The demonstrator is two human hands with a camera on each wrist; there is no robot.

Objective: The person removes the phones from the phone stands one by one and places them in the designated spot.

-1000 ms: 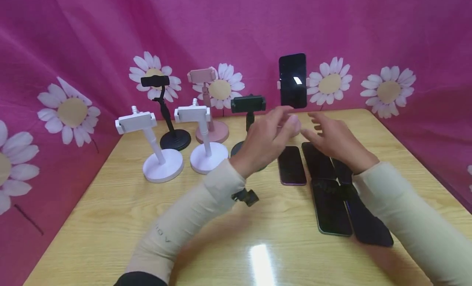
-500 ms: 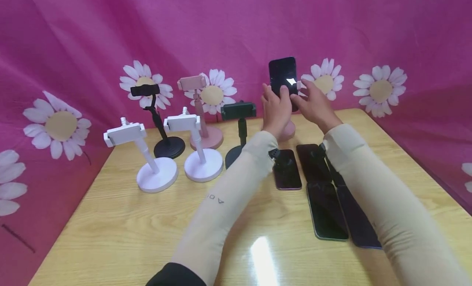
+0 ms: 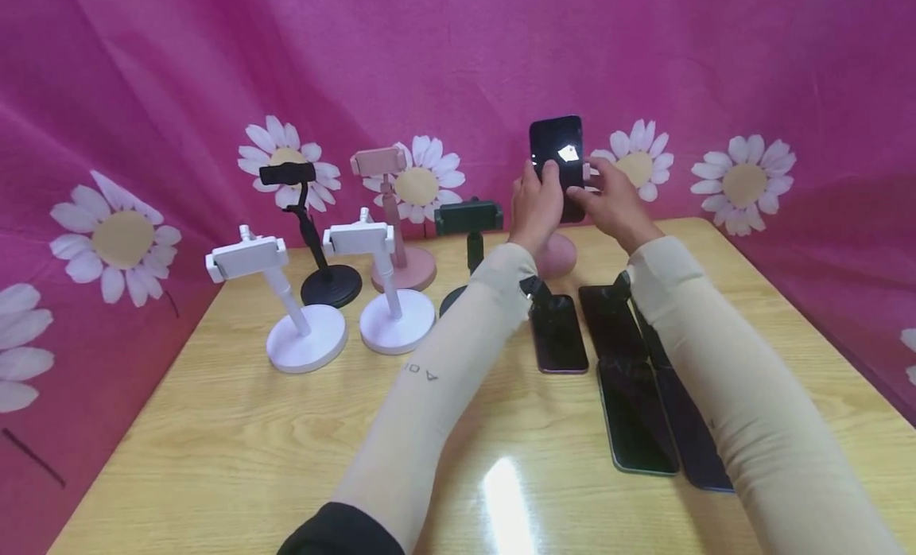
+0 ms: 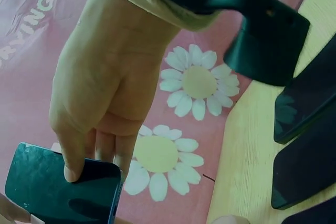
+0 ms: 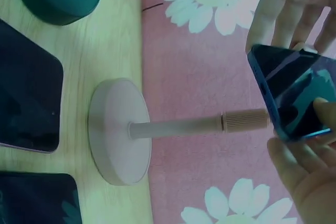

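A dark smartphone (image 3: 555,141) sits upright in the clamp of a pink phone stand (image 3: 558,257) at the back right. My left hand (image 3: 538,205) grips its left edge, thumb on the screen and fingers behind. From the other side my right hand (image 3: 617,203) holds the right edge, its thumb over the lower screen. The left wrist view shows the left thumb flat on the phone (image 4: 42,182) near the clamp. In the right wrist view, the stand's round base (image 5: 118,132) rests on the table, its pole rising to the phone (image 5: 310,85); the clamp is mostly hidden.
Left of the arms stand two white stands (image 3: 305,338) (image 3: 397,320), a black stand (image 3: 331,285), another pink stand (image 3: 405,269) and a dark green stand (image 3: 468,218). Several phones (image 3: 637,416) lie flat at the right. A pink flowered cloth (image 3: 429,54) hangs behind.
Both hands have moved from over the table, apart from the mounted phone, up and forward to it, and now hold its two sides. The other stands and flat phones stay in place.
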